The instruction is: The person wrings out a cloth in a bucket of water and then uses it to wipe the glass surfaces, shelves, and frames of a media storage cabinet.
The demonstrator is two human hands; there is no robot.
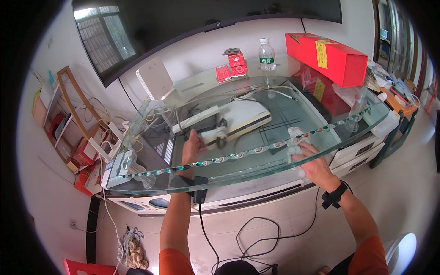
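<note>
My left hand [193,147] reaches beneath the glass tabletop [254,168] of a TV stand. Its fingers are blurred beside the near end of a white box-shaped device [245,117]; whether they grip it cannot be told. A bundled black cable [221,135] lies by that device, and a white power strip [196,119] lies behind the hand. At the front right, my right hand [314,168] holds a crumpled white cloth or tissue [295,147] near the glass edge. Black straps circle both wrists. A row of teal and clear beads [220,159] runs along the glass front.
A clear bottle [267,56], small red boxes [237,65], a long red box [326,58] and a white router [154,79] stand on the glass, below a wall-mounted television [213,20]. Tangled cords lie at left. A black cable [259,237] and bunched fabric [132,247] are on the floor.
</note>
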